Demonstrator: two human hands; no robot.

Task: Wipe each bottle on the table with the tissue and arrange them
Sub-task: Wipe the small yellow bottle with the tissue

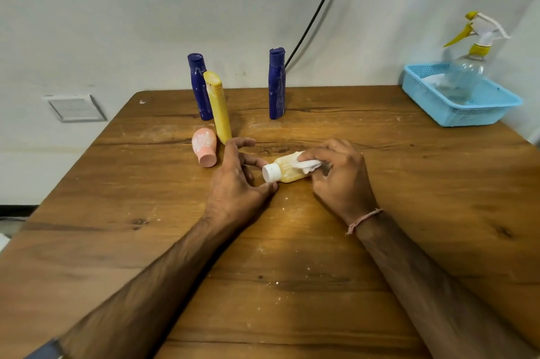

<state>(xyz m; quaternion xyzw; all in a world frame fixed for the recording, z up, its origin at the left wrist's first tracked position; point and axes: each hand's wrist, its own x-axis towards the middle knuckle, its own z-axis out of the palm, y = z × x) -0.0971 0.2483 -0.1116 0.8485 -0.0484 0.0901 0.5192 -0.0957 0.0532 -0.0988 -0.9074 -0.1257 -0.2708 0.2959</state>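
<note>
Here, in the head view, the wiping step appears to be under way. A small yellow bottle (287, 172) with a white cap lies on its side at the middle of the bench (292, 271). The left hand (236, 180) curls its thumb and fingers round the cap end, steadying it. The right hand (340, 176) pinches a white tissue (309, 165) against the bottle's body.

The next move likely calls for rubbing along the body while turning it. The bottle would then be stood near the far edge, beside the left blue bottle (200, 86), the tall yellow bottle (218, 110) and the right blue bottle (277, 86).

A worn wooden table (292, 285) stands against a white wall (117, 7) where a black cable (319, 7) hangs.
</note>
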